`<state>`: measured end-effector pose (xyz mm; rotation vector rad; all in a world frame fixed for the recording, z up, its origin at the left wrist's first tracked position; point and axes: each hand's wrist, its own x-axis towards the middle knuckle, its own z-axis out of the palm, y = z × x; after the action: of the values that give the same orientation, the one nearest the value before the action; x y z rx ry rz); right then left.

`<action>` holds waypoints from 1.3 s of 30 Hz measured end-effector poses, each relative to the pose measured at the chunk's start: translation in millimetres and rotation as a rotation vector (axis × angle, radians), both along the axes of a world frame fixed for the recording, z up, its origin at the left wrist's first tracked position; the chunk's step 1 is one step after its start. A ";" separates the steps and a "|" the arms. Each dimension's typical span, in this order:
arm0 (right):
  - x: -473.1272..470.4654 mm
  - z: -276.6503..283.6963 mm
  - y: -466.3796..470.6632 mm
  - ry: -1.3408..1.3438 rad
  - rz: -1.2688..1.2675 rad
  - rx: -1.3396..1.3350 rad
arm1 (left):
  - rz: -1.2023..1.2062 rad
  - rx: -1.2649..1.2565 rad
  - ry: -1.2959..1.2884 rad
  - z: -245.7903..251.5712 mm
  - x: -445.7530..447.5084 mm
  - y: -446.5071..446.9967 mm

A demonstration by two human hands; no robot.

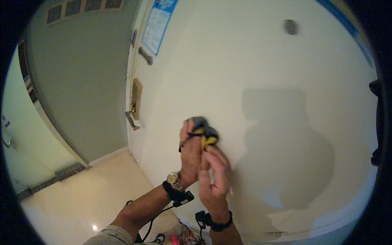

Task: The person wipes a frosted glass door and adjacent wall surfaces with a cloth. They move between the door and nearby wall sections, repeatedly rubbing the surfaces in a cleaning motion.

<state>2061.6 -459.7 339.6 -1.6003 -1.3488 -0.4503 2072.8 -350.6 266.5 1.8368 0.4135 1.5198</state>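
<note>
My left hand [191, 153] grips a compact grey, black and yellow hand tool [208, 134], possibly a tape measure; motion blur hides its details. A watch [173, 177] and a black strap with a small cabled box circle my left wrist. Close beside it is my right hand [216, 174], fingers bent and fingertips at the tool's yellow lower end. Blur leaves unclear whether those fingers pinch it or only touch it. Both hands are in front of a large white door [214, 76], which carries my shadow.
Left of the hands, the door edge has a lever handle [132, 121] on a brass-coloured plate [136, 95]. A pull handle [145, 56] and a blue-and-white sign [157, 29] sit higher. Beyond are a grey-green wall [82, 76] and glossy floor [101, 190]. A red item [174, 239] lies low down.
</note>
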 end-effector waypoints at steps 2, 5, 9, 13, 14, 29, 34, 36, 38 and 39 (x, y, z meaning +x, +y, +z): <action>-4.2 28.2 -46.4 -0.043 -0.109 0.126 | -0.023 0.264 -0.101 37.7 1.1 -35.0; -9.7 45.1 -128.7 -0.162 -0.302 0.308 | -0.206 0.450 -0.201 65.1 1.9 -122.1; -33.5 29.2 -212.6 -0.126 -0.467 0.393 | -0.559 0.769 -0.125 31.4 8.3 -221.3; -43.5 5.2 -247.1 -0.042 -0.427 0.422 | -0.530 0.975 -0.136 28.9 4.6 -243.7; -42.9 1.9 -248.7 -0.078 -0.428 0.414 | -0.527 1.017 -0.133 30.1 6.0 -236.6; 3.5 78.0 63.1 -0.452 -0.172 0.149 | -0.235 0.723 -0.005 70.4 2.7 66.2; 16.5 81.8 194.5 -0.444 0.073 0.050 | 0.001 0.579 -0.042 67.4 3.0 178.4; 18.9 85.8 228.4 -0.487 0.060 0.081 | 0.045 0.530 -0.068 65.1 9.4 195.7; 17.6 90.4 249.2 -0.481 0.055 0.042 | 0.077 0.498 -0.102 67.1 14.1 203.7; 17.3 89.3 257.4 -0.486 0.046 0.056 | 0.107 0.488 -0.113 66.4 15.7 209.2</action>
<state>2078.8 -202.4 428.8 -1.4625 -1.7096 -0.8816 2088.5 -141.4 332.9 2.1019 0.0879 1.9136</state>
